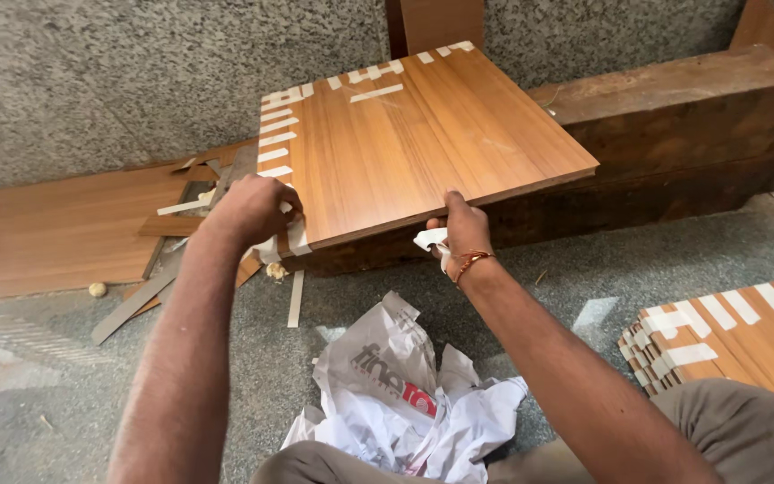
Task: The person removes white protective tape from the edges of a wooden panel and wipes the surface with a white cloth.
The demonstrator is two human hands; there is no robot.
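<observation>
A laminated board [423, 134] lies tilted, its far side propped on a dark timber block [674, 108] and its near edge low, between the two hands, so that edge is within easy reach. The left hand [248, 208] is curled over the near left corner, pressing on the tape strips [275, 143] that run along that side. The right hand [460, 229] pinches the near edge with the thumb on top, and a scrap of white tape [430, 238] sits under its fingers. Crumpled paper [405, 403] lies on the floor below the hands. A stack of taped boards [727, 336] rests right of the right forearm.
</observation>
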